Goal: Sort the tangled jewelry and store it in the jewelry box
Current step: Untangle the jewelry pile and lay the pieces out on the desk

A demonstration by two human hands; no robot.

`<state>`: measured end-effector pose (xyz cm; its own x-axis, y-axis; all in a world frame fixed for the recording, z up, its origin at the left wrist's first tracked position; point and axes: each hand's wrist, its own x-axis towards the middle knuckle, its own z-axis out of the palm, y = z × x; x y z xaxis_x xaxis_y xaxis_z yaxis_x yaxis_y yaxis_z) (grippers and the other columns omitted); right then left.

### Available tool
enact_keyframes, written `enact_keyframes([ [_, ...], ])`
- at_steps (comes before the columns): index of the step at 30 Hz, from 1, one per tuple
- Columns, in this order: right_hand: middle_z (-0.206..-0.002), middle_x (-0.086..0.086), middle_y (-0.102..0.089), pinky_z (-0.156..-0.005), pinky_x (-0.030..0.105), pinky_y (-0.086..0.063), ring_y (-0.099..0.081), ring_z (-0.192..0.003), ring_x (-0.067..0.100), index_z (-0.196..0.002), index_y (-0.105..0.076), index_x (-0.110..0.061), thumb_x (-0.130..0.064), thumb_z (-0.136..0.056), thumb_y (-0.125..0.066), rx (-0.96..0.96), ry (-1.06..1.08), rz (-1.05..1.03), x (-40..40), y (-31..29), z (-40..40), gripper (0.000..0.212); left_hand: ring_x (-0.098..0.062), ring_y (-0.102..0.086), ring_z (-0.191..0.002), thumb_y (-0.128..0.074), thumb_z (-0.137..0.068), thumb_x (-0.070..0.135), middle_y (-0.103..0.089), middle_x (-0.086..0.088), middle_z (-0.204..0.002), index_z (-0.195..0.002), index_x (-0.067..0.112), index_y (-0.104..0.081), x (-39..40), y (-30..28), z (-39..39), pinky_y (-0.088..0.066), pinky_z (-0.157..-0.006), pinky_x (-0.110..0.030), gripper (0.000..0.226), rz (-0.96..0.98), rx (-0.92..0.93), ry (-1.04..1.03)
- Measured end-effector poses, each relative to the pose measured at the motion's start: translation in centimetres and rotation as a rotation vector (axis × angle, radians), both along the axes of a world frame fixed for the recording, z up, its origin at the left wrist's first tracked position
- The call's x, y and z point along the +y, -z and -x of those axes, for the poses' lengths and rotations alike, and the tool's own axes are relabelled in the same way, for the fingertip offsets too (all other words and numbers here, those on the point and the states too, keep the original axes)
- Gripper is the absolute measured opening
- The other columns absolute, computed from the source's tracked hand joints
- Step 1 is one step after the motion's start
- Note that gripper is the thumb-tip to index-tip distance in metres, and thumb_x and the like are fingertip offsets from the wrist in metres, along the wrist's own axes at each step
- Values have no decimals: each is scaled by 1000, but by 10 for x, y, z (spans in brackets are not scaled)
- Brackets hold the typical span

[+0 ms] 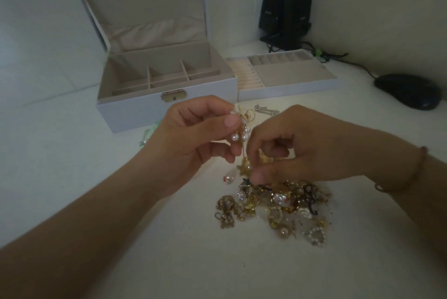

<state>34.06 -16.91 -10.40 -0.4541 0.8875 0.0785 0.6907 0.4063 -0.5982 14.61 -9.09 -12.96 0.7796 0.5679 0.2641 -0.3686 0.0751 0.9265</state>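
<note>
A white jewelry box [135, 110] stands open at the back left, its lid up and its beige compartments empty. Its removable tray [290, 76] lies to the right of it. A tangled pile of gold and pearl jewelry [275, 206] lies on the white table in front of me. My left hand [193, 139] pinches a gold pearl earring cluster [242, 132] held above the pile. My right hand [302, 148] pinches a gold strand [245, 165] that hangs from that cluster down to the pile.
Two black speakers [287, 8] stand at the back by the wall, with cables running right. A black mouse [408, 90] lies at the far right. Small silver keys [266, 110] lie before the tray. A green ribbon piece with a pearl [146, 136] lies by the box.
</note>
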Motion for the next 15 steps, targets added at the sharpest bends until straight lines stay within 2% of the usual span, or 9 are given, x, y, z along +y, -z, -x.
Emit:
enact_keyframes([
  [2, -64, -1, -51, -56, 32, -45, -51, -58, 15, -86, -59, -31, -66, -66, -67, -36, 74, -57, 1, 3, 6, 41, -16, -64, -57, -82, -69, 30, -69, -5, -73, -77, 17, -73, 1, 0, 0, -53, -55, -26, 17, 1, -6, -3],
  [4, -68, -6, -52, -57, 28, -44, -52, -62, 12, -86, -55, -35, -71, -62, -64, -76, 120, -84, 2, 6, 9, 45, -17, -64, -57, -80, -70, 28, -69, -6, -73, -78, 14, -72, 2, -1, 1, -54, -55, -26, 18, 8, -16, 1],
  [8, -69, -15, -53, -60, 14, -32, -52, -65, 6, -80, -58, -49, -58, -73, -67, -43, 59, -119, 5, 13, 12, 15, -17, -63, -56, -81, -70, 26, -68, -7, -75, -80, 11, -71, 4, -1, 1, -54, -55, -26, 21, 58, -23, -7],
  [10, -72, -17, -56, -62, 11, -34, -54, -67, 3, -89, -68, -37, -46, -81, -69, -1, 10, -138, 6, 14, 12, 12, -18, -62, -54, -78, -71, 25, -68, -7, -73, -79, 11, -71, 4, -2, 1, -53, -54, -26, 17, 66, -12, -25],
  [12, -73, -21, -56, -62, 10, -35, -55, -68, 3, -91, -70, -26, -37, -84, -69, 9, -36, -126, 5, 13, 9, 13, -17, -62, -52, -72, -71, 23, -67, -5, -70, -75, 13, -71, 3, -3, 1, -52, -53, -25, 11, 69, 13, -61],
  [15, -70, -18, -57, -59, 20, -39, -54, -62, 12, -88, -71, -20, -31, -86, -67, 66, -86, -62, 4, 8, 1, 12, -18, -60, -51, -70, -68, 23, -65, -4, -67, -71, 14, -69, 3, -5, 2, -51, -52, -25, 9, 95, 51, -110],
])
